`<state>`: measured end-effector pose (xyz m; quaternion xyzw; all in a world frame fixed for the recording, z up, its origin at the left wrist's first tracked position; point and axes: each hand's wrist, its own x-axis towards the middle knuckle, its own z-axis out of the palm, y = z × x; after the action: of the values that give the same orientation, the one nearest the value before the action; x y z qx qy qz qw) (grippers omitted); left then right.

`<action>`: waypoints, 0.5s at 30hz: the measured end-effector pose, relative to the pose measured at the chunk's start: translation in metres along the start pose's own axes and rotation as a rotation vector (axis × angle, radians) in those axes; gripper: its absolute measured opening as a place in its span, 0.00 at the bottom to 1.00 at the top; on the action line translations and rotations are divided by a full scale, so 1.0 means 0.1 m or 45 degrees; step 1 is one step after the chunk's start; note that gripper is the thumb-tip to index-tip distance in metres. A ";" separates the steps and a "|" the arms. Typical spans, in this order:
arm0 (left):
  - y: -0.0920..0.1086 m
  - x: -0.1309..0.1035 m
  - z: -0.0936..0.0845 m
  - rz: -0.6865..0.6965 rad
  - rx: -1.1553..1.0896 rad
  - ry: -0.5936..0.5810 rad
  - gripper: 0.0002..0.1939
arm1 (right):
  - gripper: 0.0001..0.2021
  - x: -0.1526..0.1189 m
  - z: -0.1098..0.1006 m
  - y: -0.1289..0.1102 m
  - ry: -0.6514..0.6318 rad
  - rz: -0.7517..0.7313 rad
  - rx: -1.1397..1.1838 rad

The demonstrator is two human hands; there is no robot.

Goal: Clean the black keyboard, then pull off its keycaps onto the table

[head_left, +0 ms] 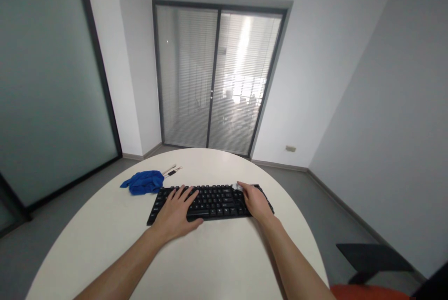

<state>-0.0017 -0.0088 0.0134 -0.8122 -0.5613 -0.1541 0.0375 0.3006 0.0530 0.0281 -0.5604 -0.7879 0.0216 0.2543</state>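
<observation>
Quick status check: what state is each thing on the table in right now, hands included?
keyboard: flat on the white table, both hands on it.
left hand: open, fingers spread over the keys.
right hand: resting on the right end, grip unclear.
blue cloth: crumpled, untouched.
thin sticks: lying beside the cloth.

The right hand (256,203) hides the keyboard's (213,201) right keys beneath it.
</observation>
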 end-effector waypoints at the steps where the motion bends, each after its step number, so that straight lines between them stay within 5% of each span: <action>1: 0.00 0.00 0.00 -0.003 -0.006 0.002 0.43 | 0.22 0.01 0.01 -0.02 -0.019 -0.003 -0.004; 15: 0.00 -0.01 -0.05 -0.011 -0.007 -0.007 0.43 | 0.26 0.03 0.06 -0.16 -0.123 -0.238 0.102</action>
<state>-0.0026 -0.0109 0.0180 -0.8103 -0.5646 -0.1536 0.0332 0.2835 0.0505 0.0294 -0.4720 -0.8467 0.0564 0.2390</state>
